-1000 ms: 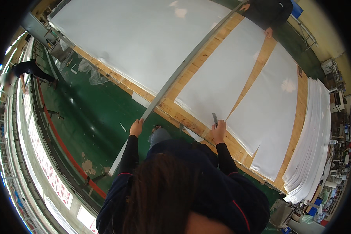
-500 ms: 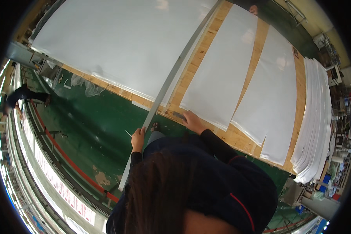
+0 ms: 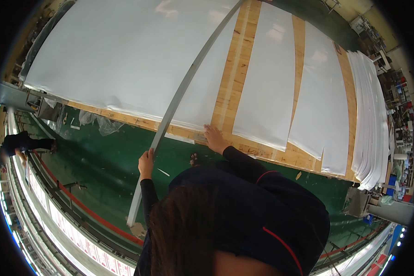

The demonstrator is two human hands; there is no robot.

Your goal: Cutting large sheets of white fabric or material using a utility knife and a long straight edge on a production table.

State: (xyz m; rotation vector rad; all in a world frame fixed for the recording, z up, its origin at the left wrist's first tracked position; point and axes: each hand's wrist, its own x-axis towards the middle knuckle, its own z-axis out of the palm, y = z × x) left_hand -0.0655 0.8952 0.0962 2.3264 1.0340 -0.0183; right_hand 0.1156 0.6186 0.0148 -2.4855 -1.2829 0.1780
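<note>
My left hand (image 3: 146, 163) is wrapped round a long grey metal straightedge (image 3: 175, 102) near its lower end. The bar slants away to the upper right, lying across a large white sheet (image 3: 119, 55) on the wooden table (image 3: 231, 78). Its near end juts out past the table edge over the floor. My right hand (image 3: 214, 139) rests at the table's near edge, fingers stretched out, beside the sheet's near right corner. A small greyish piece (image 3: 199, 136) lies on the wood just left of those fingers; its kind is unclear.
Narrower white sheets (image 3: 267, 83) lie to the right, with a thick stack of sheets (image 3: 370, 115) at the table's right end. Crumpled clear plastic (image 3: 106, 124) lies on the green floor (image 3: 96, 156). Another person (image 3: 25, 145) bends over a long lit bench at far left.
The straightedge and my left hand have shifted left. My right hand has moved left along the table edge, its fingers now stretched out. The view has shifted too.
</note>
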